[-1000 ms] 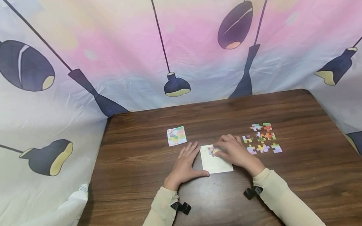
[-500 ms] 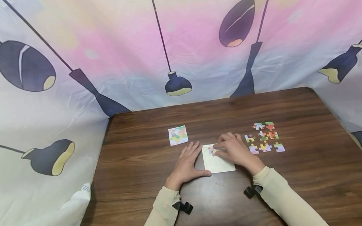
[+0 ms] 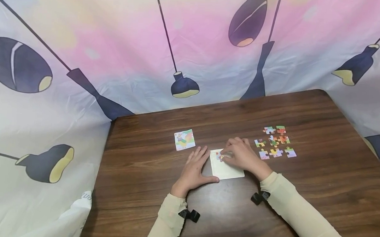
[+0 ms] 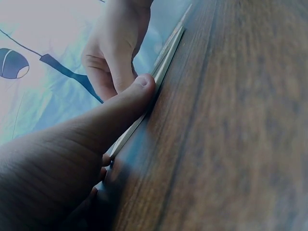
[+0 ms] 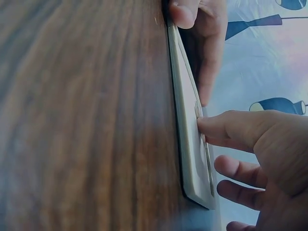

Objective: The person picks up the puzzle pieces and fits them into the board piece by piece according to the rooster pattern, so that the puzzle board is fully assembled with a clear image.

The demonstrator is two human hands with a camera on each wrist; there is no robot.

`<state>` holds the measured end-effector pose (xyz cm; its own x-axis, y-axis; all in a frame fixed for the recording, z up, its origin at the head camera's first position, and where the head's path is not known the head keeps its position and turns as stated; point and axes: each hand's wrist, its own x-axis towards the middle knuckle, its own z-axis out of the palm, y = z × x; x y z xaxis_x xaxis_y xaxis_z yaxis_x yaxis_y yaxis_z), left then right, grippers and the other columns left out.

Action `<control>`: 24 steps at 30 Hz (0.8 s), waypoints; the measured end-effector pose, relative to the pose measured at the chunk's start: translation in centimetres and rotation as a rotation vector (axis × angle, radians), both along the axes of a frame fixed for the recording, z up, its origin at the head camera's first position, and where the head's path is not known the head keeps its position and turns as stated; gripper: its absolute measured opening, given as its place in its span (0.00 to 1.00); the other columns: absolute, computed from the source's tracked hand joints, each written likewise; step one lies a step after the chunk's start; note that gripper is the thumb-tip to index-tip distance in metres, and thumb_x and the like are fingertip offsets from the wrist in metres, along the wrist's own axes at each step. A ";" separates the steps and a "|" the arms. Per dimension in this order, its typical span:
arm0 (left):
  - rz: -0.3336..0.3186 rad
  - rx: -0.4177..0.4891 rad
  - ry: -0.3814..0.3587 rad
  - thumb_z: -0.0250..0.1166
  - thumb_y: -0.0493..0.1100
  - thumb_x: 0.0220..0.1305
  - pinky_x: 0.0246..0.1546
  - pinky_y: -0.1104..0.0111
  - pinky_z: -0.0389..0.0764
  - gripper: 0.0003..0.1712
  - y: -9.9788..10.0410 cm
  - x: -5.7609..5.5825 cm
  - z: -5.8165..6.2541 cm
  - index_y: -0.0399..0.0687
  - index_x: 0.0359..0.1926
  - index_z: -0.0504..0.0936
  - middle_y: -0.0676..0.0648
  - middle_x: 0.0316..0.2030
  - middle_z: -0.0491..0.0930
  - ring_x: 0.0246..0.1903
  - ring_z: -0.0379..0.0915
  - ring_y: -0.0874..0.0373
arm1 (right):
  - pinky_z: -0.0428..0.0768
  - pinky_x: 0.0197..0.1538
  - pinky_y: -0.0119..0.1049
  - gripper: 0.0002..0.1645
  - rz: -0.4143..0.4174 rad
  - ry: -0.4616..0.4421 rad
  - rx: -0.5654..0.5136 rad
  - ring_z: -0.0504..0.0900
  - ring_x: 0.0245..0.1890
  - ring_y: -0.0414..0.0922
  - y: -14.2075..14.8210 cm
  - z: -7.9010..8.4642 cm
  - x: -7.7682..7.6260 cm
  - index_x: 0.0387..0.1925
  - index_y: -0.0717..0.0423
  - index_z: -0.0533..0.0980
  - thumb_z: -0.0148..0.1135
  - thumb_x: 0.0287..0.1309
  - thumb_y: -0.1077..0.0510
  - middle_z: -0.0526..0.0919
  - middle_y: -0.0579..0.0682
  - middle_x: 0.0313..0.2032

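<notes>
A white square puzzle tray (image 3: 229, 172) lies flat on the table between both hands. My right hand (image 3: 240, 154) reaches over it from the right, thumb and index finger pinching a small colourful puzzle piece (image 3: 218, 155) at the tray's far left corner. The fingertips partly cover that piece. Along the tray's left side rests my left hand (image 3: 192, 171), fingers straight, its thumb at the near left corner. In the left wrist view that thumb touches the tray's edge (image 4: 168, 58). The right wrist view has the right thumb (image 5: 216, 126) down at the tray's surface.
To the right, several loose puzzle pieces (image 3: 275, 152) lie in rough rows. A square picture card (image 3: 184, 140) lies beyond the left hand. The dark wooden table (image 3: 142, 180) meets a printed curtain (image 3: 132, 59) at the back.
The right hand has shifted the puzzle piece slightly left, closer to the tray's far left corner. The left hand stays in place by the tray.
</notes>
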<state>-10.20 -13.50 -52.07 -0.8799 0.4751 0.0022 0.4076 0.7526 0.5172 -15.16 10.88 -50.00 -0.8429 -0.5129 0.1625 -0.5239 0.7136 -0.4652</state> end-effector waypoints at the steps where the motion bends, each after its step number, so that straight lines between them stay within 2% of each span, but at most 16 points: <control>1: -0.001 -0.003 0.005 0.77 0.70 0.55 0.82 0.51 0.44 0.65 0.0 -0.1 0.0 0.42 0.82 0.60 0.43 0.83 0.53 0.83 0.40 0.47 | 0.70 0.52 0.57 0.11 -0.002 -0.001 -0.002 0.78 0.46 0.50 -0.1 -0.1 -0.1 0.40 0.46 0.92 0.82 0.54 0.52 0.83 0.45 0.39; 8: -0.001 -0.026 -0.017 0.76 0.72 0.55 0.82 0.52 0.42 0.66 0.1 0.0 -0.1 0.43 0.83 0.58 0.44 0.83 0.52 0.83 0.38 0.48 | 0.69 0.53 0.58 0.11 0.014 -0.033 -0.010 0.78 0.46 0.49 -1.1 0.0 -0.1 0.40 0.46 0.91 0.79 0.53 0.54 0.84 0.44 0.39; 15: -0.005 -0.014 0.006 0.77 0.70 0.55 0.82 0.50 0.44 0.66 0.1 0.0 0.0 0.43 0.83 0.57 0.43 0.83 0.53 0.83 0.40 0.46 | 0.68 0.52 0.55 0.10 0.020 -0.038 -0.023 0.77 0.46 0.48 -1.3 0.2 -0.2 0.42 0.47 0.91 0.77 0.56 0.54 0.84 0.44 0.40; 19: -0.001 0.005 0.008 0.78 0.70 0.54 0.82 0.49 0.44 0.66 0.0 -0.1 -0.2 0.43 0.83 0.59 0.42 0.83 0.53 0.83 0.40 0.46 | 0.67 0.50 0.51 0.12 0.053 -0.049 -0.099 0.77 0.46 0.46 -0.8 -0.1 -0.4 0.46 0.48 0.90 0.77 0.60 0.55 0.84 0.44 0.39; 24: 0.005 0.019 -0.004 0.78 0.70 0.54 0.82 0.50 0.43 0.66 -0.1 -0.1 -0.2 0.42 0.82 0.59 0.43 0.83 0.53 0.83 0.39 0.46 | 0.68 0.52 0.54 0.15 0.079 -0.077 -0.213 0.78 0.46 0.48 0.7 -0.4 -0.6 0.51 0.49 0.89 0.77 0.62 0.55 0.84 0.44 0.40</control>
